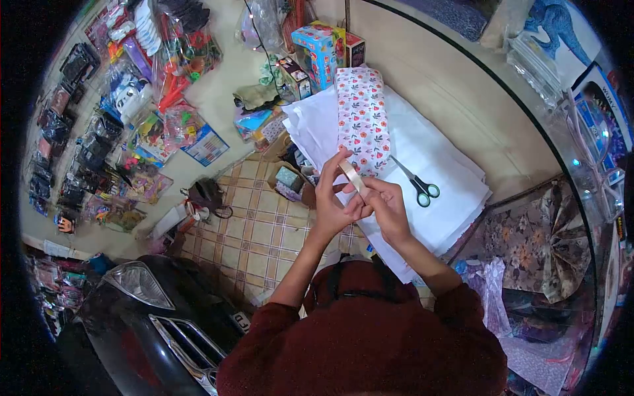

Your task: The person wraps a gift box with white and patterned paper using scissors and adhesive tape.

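Note:
A narrow, pale roll of tape [352, 175] is held up in front of me, seen from its edge. My left hand [330, 201] grips it, its index finger reaching the upper end of the roll. The fingers of my right hand [385, 206] are closed at the lower end of the roll. Just beyond lies a flat package in floral paper [363, 112], its near end partly behind my hands. Scissors [419, 186] with black and green handles lie to the right, blades pointing toward the package. Both rest on white paper sheets [442, 165].
Colourful boxes [318, 56] stand behind the paper. An open carton [290, 178] with small items sits left of my hands, above a tiled floor [244, 231]. A black vehicle front [152, 317] is at lower left. Packaged goods hang on the left wall; a glass counter edge curves along the right.

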The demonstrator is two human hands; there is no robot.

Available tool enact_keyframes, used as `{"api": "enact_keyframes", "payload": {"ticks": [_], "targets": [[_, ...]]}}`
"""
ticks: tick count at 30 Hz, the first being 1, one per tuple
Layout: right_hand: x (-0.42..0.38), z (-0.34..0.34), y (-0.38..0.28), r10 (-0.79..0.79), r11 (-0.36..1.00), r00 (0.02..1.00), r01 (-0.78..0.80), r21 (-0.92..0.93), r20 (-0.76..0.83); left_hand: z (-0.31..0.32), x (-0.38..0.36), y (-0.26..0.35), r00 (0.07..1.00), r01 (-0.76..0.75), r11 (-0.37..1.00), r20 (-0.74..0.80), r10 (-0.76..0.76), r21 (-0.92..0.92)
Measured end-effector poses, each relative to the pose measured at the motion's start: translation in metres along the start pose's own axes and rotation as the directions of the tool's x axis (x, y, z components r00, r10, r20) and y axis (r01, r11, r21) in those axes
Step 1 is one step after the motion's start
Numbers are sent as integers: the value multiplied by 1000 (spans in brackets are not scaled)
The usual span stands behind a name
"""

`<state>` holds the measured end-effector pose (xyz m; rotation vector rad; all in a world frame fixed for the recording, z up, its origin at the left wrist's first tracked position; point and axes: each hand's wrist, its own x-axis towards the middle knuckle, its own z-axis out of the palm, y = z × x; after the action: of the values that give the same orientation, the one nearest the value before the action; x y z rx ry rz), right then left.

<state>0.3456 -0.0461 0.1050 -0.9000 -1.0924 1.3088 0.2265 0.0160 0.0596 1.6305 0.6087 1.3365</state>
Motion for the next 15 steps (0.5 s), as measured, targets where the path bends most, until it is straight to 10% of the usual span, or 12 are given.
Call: {"api": "enact_keyframes", "payload": {"ticks": [15], "targets": [[1,-7,1,-10,999,996,6,47,87,-5,5,6,973,-212,976,105,207,41]]}}
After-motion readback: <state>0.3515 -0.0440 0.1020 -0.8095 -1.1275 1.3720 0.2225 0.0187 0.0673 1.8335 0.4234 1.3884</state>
